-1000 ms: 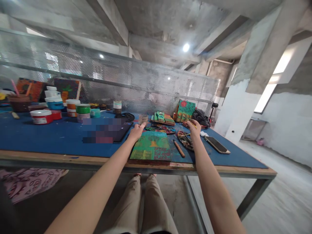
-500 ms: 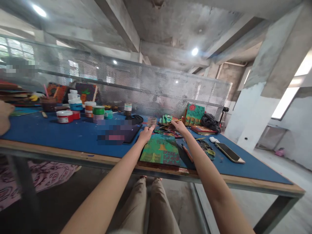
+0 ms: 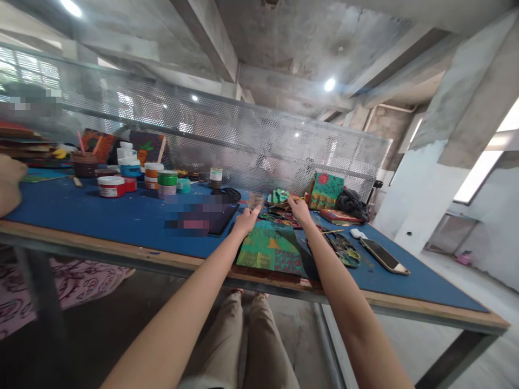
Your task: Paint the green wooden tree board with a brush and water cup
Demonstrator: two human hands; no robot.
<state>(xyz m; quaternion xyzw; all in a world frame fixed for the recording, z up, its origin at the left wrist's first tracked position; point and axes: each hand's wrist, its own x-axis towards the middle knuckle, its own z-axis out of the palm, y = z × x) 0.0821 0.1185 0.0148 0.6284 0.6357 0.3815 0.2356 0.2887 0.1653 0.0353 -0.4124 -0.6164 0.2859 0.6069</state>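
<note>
My left hand [image 3: 246,220] is closed at the near side of a small clear cup [image 3: 255,201], its fingers against the cup. My right hand [image 3: 299,210] pinches a thin brush [image 3: 288,203] over the paint-smeared palette [image 3: 284,218]. Between my forearms, near the table's front edge, lies a green painted board [image 3: 271,246] with an orange shape. Just behind the palette is a small green and white piece [image 3: 279,196]. A second palette [image 3: 344,249] with a brush across it sits right of my right forearm.
A dark tablet [image 3: 223,219] lies left of my left hand; paint jars [image 3: 167,182] stand farther left. At the right are a phone [image 3: 384,255], a dark cloth [image 3: 352,204] and a leaning painting [image 3: 325,190]. Another person's arm [image 3: 10,183] enters at far left.
The view has shifted slightly. My right hand and the brush have moved a little near the palette; my left hand stays at the cup.
</note>
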